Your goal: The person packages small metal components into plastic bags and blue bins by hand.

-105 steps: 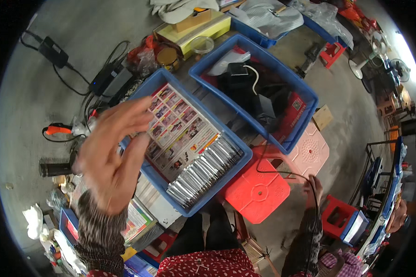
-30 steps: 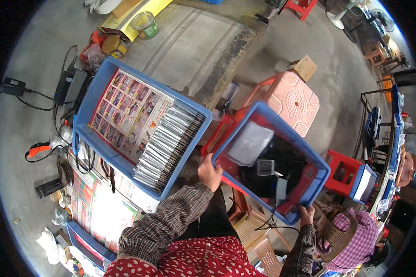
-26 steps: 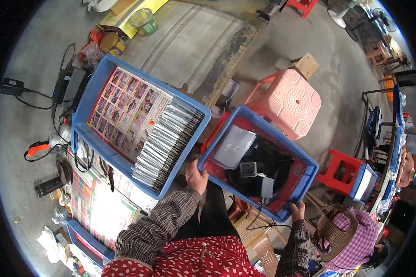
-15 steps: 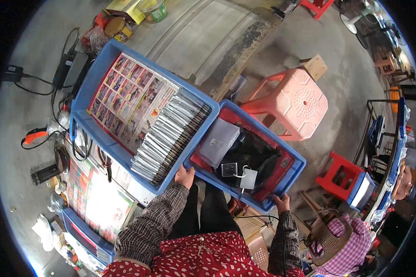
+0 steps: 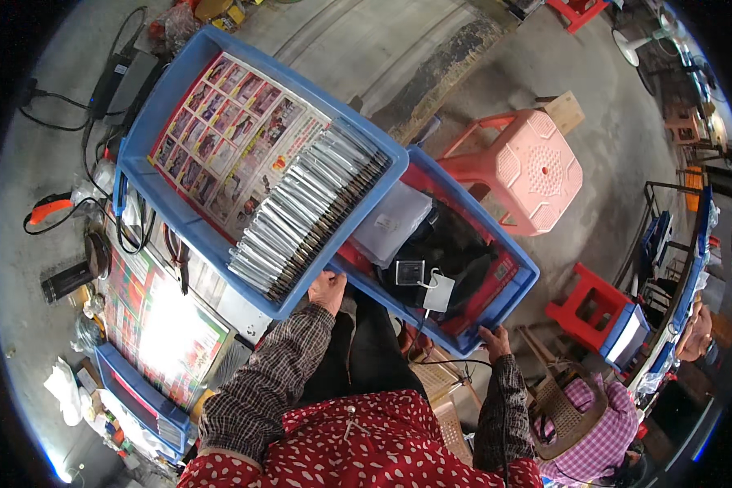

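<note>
— Hands? What have they got?
— Left hand (image 5: 327, 290) and right hand (image 5: 493, 340) each closed on the near rim of the smaller blue crate (image 5: 519, 275), one per corner.
— Where's that crate?
— In front of the person, above the lap, touching the larger blue crate (image 5: 161, 106) on its left. A pink stool (image 5: 537, 171) stands farther right.

Head cam, fisheye, looks steeply down, close over lap.
</note>
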A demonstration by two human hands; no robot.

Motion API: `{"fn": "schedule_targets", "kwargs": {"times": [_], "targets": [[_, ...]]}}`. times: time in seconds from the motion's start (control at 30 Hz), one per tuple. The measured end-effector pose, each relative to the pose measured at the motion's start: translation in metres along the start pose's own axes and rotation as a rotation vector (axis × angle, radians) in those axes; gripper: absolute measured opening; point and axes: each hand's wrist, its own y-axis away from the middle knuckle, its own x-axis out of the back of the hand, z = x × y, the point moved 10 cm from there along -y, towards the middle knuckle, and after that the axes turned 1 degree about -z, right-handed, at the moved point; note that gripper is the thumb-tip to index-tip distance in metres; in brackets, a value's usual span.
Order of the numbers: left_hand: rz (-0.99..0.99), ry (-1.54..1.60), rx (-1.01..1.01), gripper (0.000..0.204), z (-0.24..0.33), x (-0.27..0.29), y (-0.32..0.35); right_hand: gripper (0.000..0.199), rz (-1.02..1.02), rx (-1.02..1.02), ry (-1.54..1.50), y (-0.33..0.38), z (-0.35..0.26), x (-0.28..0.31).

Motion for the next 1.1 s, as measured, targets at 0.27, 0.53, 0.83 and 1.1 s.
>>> {"fn": "schedule_targets", "kwargs": {"times": [0.27,0.53,0.83,1.1], "targets": [[-0.081,0.158,-0.103,0.077,-0.036,0.007,0.016,0.033,0.204,-0.064,-0.056,0.027,0.031,0.046],[-0.209,0.307,-0.039,0.068,-0.062,0.039,0.057,0.029,0.268,-0.254,-0.070,0.096,0.067,0.017],[-0.297,0.540,-0.039,0.046,-0.036,0.069,0.097,0.026,-0.111,-0.164,0.376,0.102,0.095,-0.061],[-0.250,0.451,-0.738,0.019,0.190,0.206,0.200,0.028,-0.451,-0.105,0.636,0.121,0.048,-0.144]]}}
